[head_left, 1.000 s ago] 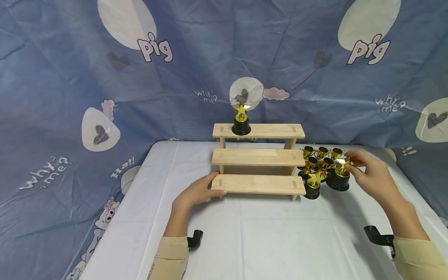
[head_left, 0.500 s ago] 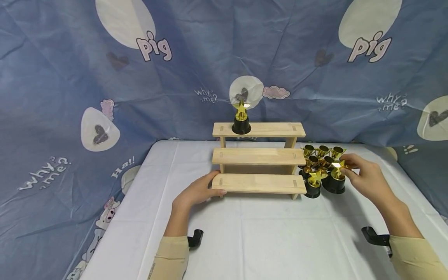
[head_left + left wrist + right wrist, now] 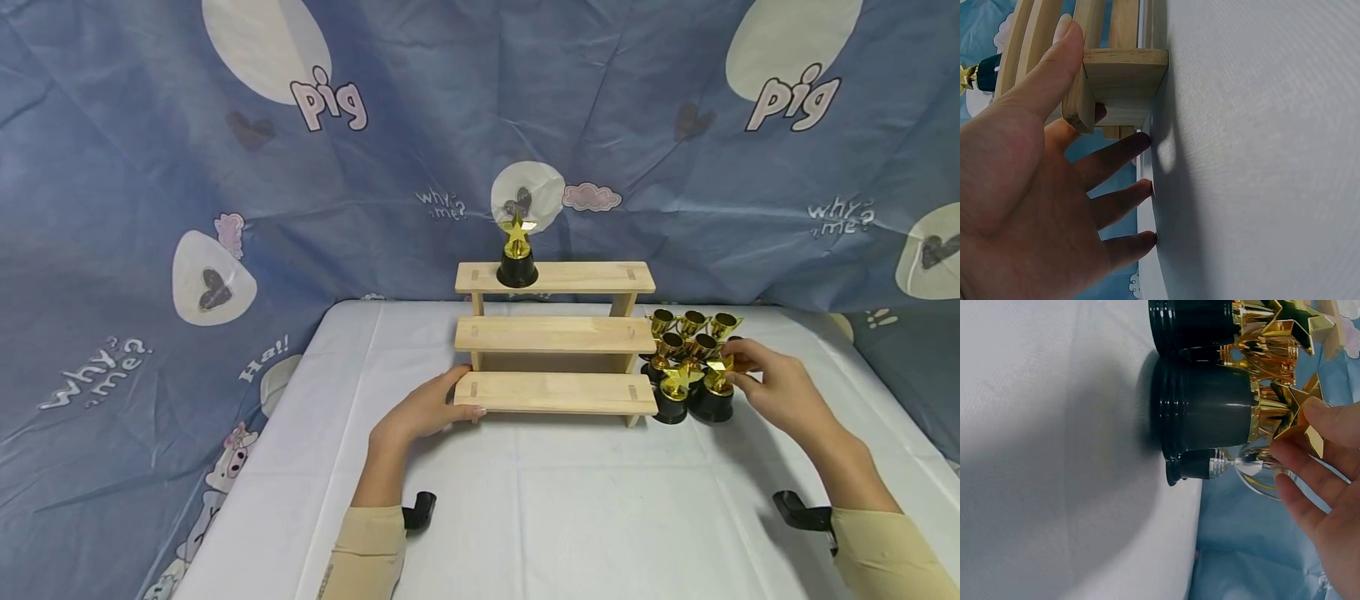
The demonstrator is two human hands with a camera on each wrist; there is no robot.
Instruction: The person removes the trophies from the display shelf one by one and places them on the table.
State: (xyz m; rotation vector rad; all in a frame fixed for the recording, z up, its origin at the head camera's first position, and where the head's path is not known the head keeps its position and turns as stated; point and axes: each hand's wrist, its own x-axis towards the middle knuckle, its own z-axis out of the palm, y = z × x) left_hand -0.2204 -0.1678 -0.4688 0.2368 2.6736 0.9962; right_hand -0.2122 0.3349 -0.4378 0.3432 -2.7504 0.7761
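My left hand (image 3: 420, 408) holds the left end of the lowest board of a three-step wooden stand (image 3: 555, 393). In the left wrist view its thumb lies over that board (image 3: 1079, 103), the index finger tucks underneath, and the other fingers spread toward the cloth. My right hand (image 3: 783, 387) pinches a star trophy by its gold star; its black base (image 3: 1210, 406) is upright at the tabletop. Just left of it stands a second star trophy (image 3: 670, 406). Another star trophy (image 3: 517, 268) stands on the top step, left of centre.
Several cup trophies (image 3: 692, 325) crowd together behind the two star trophies, right beside the stand's right end. A silver-coloured cup (image 3: 1250, 461) shows behind the held trophy in the right wrist view. White cloth (image 3: 585, 517) covers the table, with a blue printed curtain (image 3: 390, 108) behind.
My right hand has moved the star trophy left and slightly toward the front, bringing it close beside the other star trophy. My left hand stays at the stand.
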